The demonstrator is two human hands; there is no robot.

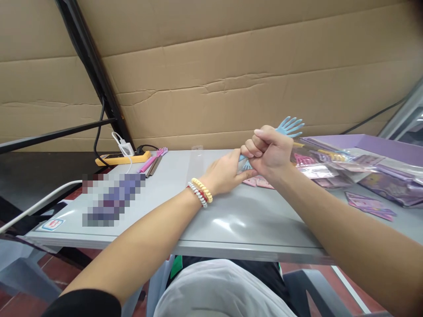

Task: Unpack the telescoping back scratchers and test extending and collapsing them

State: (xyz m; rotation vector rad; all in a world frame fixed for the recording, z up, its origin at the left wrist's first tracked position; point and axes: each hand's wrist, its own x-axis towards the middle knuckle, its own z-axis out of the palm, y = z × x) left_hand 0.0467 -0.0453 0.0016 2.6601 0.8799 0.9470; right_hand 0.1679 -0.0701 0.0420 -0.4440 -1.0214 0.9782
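Note:
My right hand (271, 149) is closed round a light blue stick with a hand-shaped end (289, 127), whose spread prongs stick out beyond the fist. Close against it, my left hand (225, 172) is closed at the stick's other end, its fingertips partly hidden. Under the hands, another blue hand-shaped end (246, 165) and pink cards (259, 182) show on the grey table (211, 229). A clear plastic sleeve (196, 165) lies flat behind my left wrist.
Packaged pink and yellow pieces (307, 159) lie by a purple box (373, 147) at the right, with loose cards (370, 206) in front. A yellow power strip (124, 158), pink and brown sticks (153, 163) and a blurred object are at the left.

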